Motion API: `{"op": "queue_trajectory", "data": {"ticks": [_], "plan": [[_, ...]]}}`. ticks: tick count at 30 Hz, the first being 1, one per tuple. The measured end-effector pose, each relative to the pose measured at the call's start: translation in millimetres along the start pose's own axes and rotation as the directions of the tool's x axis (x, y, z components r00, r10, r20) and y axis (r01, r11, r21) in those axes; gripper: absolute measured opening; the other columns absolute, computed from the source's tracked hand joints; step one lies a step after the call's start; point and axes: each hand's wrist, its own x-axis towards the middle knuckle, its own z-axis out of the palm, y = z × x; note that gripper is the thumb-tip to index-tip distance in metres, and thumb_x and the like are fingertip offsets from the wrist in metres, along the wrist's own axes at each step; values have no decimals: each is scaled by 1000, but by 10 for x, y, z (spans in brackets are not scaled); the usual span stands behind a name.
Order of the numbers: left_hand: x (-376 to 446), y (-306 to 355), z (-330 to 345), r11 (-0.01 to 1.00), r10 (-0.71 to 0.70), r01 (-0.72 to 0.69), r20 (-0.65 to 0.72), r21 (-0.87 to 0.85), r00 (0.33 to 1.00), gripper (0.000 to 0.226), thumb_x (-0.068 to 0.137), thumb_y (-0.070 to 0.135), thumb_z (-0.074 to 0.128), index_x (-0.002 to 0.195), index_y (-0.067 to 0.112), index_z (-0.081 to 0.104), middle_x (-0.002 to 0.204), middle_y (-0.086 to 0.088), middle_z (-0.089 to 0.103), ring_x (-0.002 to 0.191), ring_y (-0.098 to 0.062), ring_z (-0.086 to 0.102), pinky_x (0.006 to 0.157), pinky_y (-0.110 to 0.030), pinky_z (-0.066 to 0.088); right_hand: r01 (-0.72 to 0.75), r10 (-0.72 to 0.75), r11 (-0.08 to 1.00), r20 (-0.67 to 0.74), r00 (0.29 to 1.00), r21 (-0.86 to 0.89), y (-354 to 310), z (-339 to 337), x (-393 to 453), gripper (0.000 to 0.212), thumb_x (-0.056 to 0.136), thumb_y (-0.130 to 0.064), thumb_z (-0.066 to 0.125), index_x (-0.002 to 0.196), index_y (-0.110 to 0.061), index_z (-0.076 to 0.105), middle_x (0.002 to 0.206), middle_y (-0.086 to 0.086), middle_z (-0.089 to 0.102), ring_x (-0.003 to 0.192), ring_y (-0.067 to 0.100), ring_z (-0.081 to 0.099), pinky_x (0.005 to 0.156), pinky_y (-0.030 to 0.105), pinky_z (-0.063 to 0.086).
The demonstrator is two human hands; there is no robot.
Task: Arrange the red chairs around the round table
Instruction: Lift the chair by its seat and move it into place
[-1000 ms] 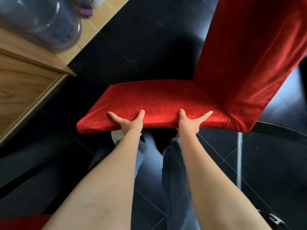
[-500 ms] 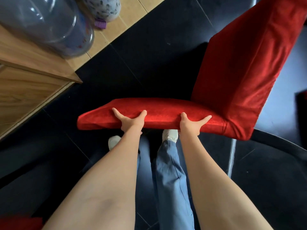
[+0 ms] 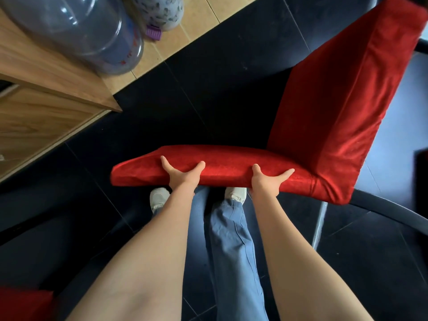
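Observation:
A red velvet chair (image 3: 324, 107) fills the middle and right of the head view, its backrest rising toward the upper right. Both hands hold the seat's near side edge. My left hand (image 3: 181, 176) grips it with thumb on top and fingers hidden beneath the cushion. My right hand (image 3: 266, 180) grips the same edge closer to the backrest. A metal chair leg (image 3: 320, 218) shows below the seat at right. A dark curved rim, perhaps the round table (image 3: 393, 214), arcs across the lower right. Another red chair's corner (image 3: 23, 304) shows at the bottom left.
A wooden cabinet (image 3: 46, 100) stands at the left. On the tan tiles beyond it sit a large clear water bottle (image 3: 76, 31) and a speckled container (image 3: 159, 10) with a purple clip. My legs and pale shoes (image 3: 159, 198) stand on black floor tiles under the seat.
The seat now appears nearly edge-on instead of showing its top, and more tan tile and bottle show at the top. Both hands have kept the same grip.

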Motion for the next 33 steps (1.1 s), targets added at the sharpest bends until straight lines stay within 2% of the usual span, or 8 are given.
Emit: {"op": "queue_trajectory", "data": {"ticks": [4, 8, 10, 13, 16, 22, 25, 33], "plan": [[-21, -35, -121, 998, 56, -56, 30, 5, 998, 110, 76, 28, 80, 146, 53, -1, 82, 6, 50, 83, -24, 69, 64, -34, 51, 14, -13, 999, 38, 999, -29, 3, -32, -70, 106, 83, -35, 72, 150, -44, -9, 127, 24, 54, 105, 36, 61, 95, 49, 50], [-30, -241, -439, 971, 223, -220, -30, 89, 974, 97, 80, 17, 76, 149, 45, 14, 124, -3, 60, 88, -18, 67, 80, -35, 56, 99, -76, 973, 116, 990, -211, 42, -1, -235, 92, 89, -27, 65, 153, -40, -1, 124, 22, 56, 96, 32, 63, 92, 47, 52], [0, -371, -684, 942, 304, -291, -57, 170, 951, 92, 81, 17, 75, 149, 43, 19, 114, -7, 64, 80, -5, 59, 68, -19, 48, 182, -126, 925, 181, 975, -335, 90, 46, -356, 90, 89, -20, 64, 154, -38, 3, 123, 18, 58, 88, 27, 61, 89, 45, 54], [79, -440, -1070, 900, 396, -364, -99, 240, 913, 85, 81, 14, 75, 148, 39, 30, 118, -8, 59, 84, -2, 55, 67, -9, 41, 315, -188, 765, 273, 943, -562, 171, 147, -530, 96, 84, -13, 68, 154, -39, 6, 125, 19, 54, 87, 29, 62, 84, 43, 55], [229, -406, -1408, 831, 484, -412, -121, 373, 867, 83, 78, 16, 78, 145, 38, 35, 126, -7, 47, 97, -12, 49, 82, -23, 39, 431, -289, 531, 322, 901, -729, 224, 295, -664, 96, 82, -13, 72, 152, -39, 12, 129, 17, 46, 102, 33, 60, 85, 44, 55], [492, -321, -1690, 744, 536, -473, 2, 471, 844, 84, 75, 21, 81, 141, 46, 35, 141, -4, 31, 119, -23, 50, 84, -32, 49, 551, -516, 149, 411, 752, -821, 291, 683, -832, 74, 85, -18, 73, 145, -36, 35, 125, 14, 40, 114, 32, 43, 74, 37, 45], [562, -284, -1700, 692, 572, -532, 79, 488, 817, 86, 74, 20, 82, 141, 47, 35, 146, -5, 28, 120, -26, 50, 85, -35, 52, 568, -576, -66, 496, 650, -820, 293, 861, -919, 77, 79, -33, 79, 144, -37, 39, 134, 13, 34, 122, 32, 35, 87, 38, 41], [846, -202, -1652, 527, 687, -696, 237, 488, 687, 82, 69, 15, 84, 139, 34, 47, 140, -3, 39, 120, -25, 52, 94, -33, 48, 640, -502, -161, 621, 602, -751, 429, 1166, -865, 103, 72, -40, 82, 151, -36, 17, 158, 10, 18, 147, 32, 7, 112, 64, 6]]}}
